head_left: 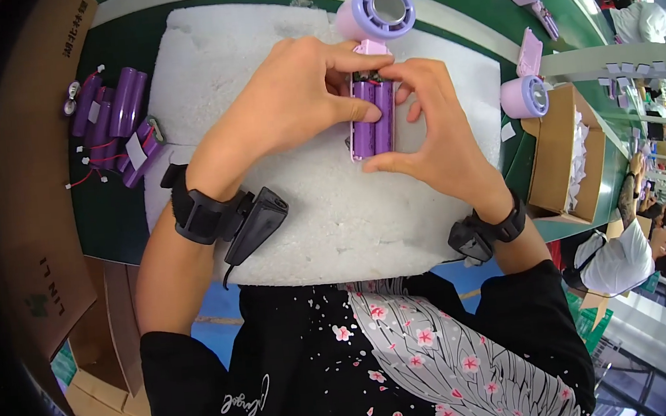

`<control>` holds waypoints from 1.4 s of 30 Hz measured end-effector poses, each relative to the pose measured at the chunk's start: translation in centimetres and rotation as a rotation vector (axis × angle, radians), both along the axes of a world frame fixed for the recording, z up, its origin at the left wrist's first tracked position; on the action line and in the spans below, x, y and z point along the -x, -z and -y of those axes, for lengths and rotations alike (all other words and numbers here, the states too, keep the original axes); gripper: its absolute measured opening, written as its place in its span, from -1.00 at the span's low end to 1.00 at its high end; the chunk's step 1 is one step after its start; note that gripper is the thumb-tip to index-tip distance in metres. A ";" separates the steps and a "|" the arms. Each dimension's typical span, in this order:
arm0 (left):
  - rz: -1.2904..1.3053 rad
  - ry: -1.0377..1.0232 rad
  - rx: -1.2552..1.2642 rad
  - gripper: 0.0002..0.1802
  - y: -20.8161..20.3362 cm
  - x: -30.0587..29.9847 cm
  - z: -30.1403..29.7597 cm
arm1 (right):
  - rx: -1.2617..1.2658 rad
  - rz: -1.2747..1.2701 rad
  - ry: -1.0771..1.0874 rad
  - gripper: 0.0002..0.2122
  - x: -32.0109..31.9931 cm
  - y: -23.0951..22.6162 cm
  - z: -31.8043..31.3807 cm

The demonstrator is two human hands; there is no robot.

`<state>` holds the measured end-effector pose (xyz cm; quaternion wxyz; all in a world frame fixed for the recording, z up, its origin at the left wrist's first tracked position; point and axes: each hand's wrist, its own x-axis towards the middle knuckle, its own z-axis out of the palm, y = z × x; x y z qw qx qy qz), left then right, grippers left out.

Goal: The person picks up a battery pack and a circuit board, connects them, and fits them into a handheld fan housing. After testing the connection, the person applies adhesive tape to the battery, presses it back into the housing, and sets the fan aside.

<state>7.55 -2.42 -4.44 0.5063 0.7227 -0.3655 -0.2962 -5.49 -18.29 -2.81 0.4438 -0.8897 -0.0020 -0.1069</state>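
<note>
The fingers of the left hand point(294, 99) are pinching together on the top of a pink handle shell point(371, 116), thumb pressing on the two purple cells point(372, 116) lying side by side inside it. The right hand point(429, 122) is clamping the shell's other side, fingertips closing at the wires near its upper end. The shell is resting on a white foam pad point(256, 79) on the green bench point(108, 205), just below the purple fan head point(378, 11). It looks as though the cells are being seated; next, I judge, the leads need tucking clear before any cover goes on. Spare battery packs point(112, 121) are lying well to the left, more fans point(526, 93) to the right beside a cardboard box point(560, 154).
</note>
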 end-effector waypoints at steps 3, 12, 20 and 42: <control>-0.014 0.016 -0.006 -0.40 -0.1 0.3 0.0 | 0.038 -0.001 -0.015 -0.59 0.1 0.2 0.4; 0.005 0.086 -0.017 -0.44 -0.6 1.0 0.3 | 0.238 0.118 -0.049 -0.82 0.2 1.1 1.5; 0.086 0.114 0.102 -0.39 0.4 1.0 0.4 | 0.563 0.105 -0.201 -0.56 1.8 -2.0 -0.6; 0.214 -0.172 0.245 -0.71 2.1 0.6 1.4 | 0.740 0.167 0.312 -0.54 -18.2 -1.1 7.7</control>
